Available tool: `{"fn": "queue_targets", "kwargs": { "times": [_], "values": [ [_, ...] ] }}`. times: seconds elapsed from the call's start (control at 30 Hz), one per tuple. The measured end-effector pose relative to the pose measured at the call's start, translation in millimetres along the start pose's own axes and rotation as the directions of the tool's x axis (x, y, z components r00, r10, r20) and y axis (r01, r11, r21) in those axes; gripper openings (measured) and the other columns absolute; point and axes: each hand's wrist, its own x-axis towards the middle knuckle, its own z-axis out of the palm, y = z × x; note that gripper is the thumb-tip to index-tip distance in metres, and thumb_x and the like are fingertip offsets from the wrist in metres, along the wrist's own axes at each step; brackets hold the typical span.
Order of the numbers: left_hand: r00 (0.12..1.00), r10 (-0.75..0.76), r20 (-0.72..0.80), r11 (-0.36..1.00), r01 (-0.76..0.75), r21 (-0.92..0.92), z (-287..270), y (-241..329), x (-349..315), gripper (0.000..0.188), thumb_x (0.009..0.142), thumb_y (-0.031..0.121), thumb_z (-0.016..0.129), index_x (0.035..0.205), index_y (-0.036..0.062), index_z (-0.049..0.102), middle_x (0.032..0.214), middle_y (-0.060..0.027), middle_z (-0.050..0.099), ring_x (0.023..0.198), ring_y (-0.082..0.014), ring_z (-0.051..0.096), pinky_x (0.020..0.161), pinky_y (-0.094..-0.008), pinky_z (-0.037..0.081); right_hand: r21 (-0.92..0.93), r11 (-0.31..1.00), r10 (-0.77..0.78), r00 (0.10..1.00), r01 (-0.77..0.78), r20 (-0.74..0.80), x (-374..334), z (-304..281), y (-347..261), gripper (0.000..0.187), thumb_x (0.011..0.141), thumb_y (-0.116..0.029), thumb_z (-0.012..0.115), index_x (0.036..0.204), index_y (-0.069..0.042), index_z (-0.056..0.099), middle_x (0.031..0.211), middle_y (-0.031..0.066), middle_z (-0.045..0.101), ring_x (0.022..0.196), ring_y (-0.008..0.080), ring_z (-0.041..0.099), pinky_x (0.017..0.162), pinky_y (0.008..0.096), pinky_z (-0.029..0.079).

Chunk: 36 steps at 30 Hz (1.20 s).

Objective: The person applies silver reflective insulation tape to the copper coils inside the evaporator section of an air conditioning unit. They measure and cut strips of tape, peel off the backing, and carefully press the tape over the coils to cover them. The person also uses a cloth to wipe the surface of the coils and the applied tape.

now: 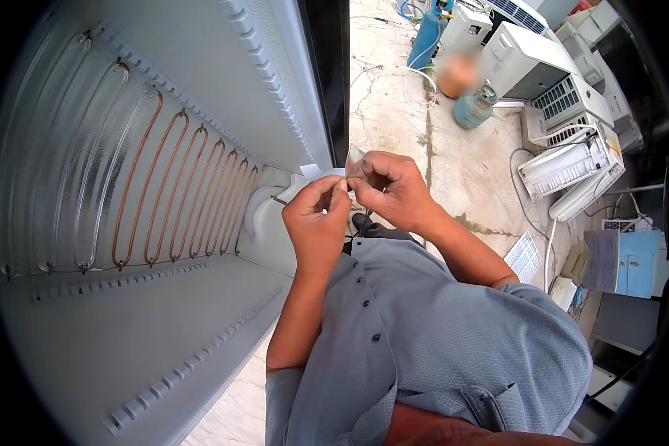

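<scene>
Both of my hands meet fingertip to fingertip in front of my chest. My left hand [318, 215] is closed in a pinch, thumb against forefinger. My right hand [398, 192] pinches just beside it. Between and behind the fingertips shows a thin white strip [312, 172], with a silvery, film-like piece [354, 157] by the right fingers; whether they are one piece I cannot tell. To the left is the open inside of a white fridge cabinet [193, 297]. Bare copper tubing [172, 178] loops along its wall, and shiny silvery covering [89, 171] lies over the farther-left loops.
Ribbed shelf rails [193, 364] run along the cabinet walls. On the cracked pale floor to the right stand a blue gas cylinder [427, 37], a teal gas tank [474, 108] and several white air-conditioner units [531, 63]. A white hose [551, 253] and cables lie nearby.
</scene>
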Motion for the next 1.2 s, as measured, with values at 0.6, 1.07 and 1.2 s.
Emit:
{"fn": "queue_targets", "kwargs": {
  "times": [0.6,1.07,1.2],
  "values": [
    [0.996,0.074,0.044,0.984,-0.08,0.158,19,4,5,0.012,0.094,0.0,0.068,0.102,-0.0059,0.074,0.081,0.0005,0.069,0.073,-0.0035,0.058,0.065,-0.0213,0.047,-0.138,0.988,-0.07,0.997,0.063,-0.043,2,-19,2,0.01,0.083,0.005,0.072,0.079,0.002,0.063,0.078,0.0048,0.069,0.065,0.0048,0.055,0.056,0.023,0.046],
    [0.986,0.168,-0.006,0.965,-0.163,0.205,14,4,5,0.012,0.091,0.0,0.07,0.102,-0.0037,0.075,0.08,-0.0015,0.071,0.071,-0.0043,0.059,0.063,-0.0222,0.047,0.063,0.993,0.102,0.994,-0.104,0.039,8,-15,6,0.006,0.089,0.004,0.068,0.082,0.003,0.067,0.079,0.0044,0.071,0.07,0.0036,0.06,0.061,0.0218,0.05],
    [0.953,0.298,-0.053,0.915,-0.27,0.299,5,7,4,0.012,0.088,0.0,0.073,0.1,-0.0015,0.076,0.082,-0.0044,0.074,0.068,-0.0066,0.061,0.061,-0.0245,0.047,0.088,0.993,0.065,0.993,-0.074,0.099,15,-5,0,0.007,0.089,0.004,0.067,0.082,0.004,0.067,0.079,0.0039,0.07,0.07,0.0043,0.062,0.062,0.0222,0.051]
  ]
}}
